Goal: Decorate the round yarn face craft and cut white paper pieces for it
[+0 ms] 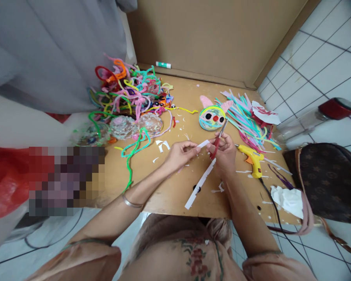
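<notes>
My left hand [179, 156] pinches a short piece of white paper [204, 143] between thumb and fingertips. Close beside it, my right hand [226, 154] is closed around red-handled scissors [217, 143], whose blades point up and away. A long white paper strip [201, 182] slants from below the right hand toward the table's front edge; whether that hand grips it too, I cannot tell. Just beyond both hands sits a round yarn-covered animal head [212, 120] with pink ears, black eyes and a red nose.
Tangled pipe cleaners [134, 89] and yarn balls [123, 127] pile up at the left. More pipe cleaners [242, 113], a yellow glue gun [253, 159], a bottle [307, 117] and a brown handbag [330, 179] are at the right. Paper scraps [163, 146] litter the wooden table [163, 195].
</notes>
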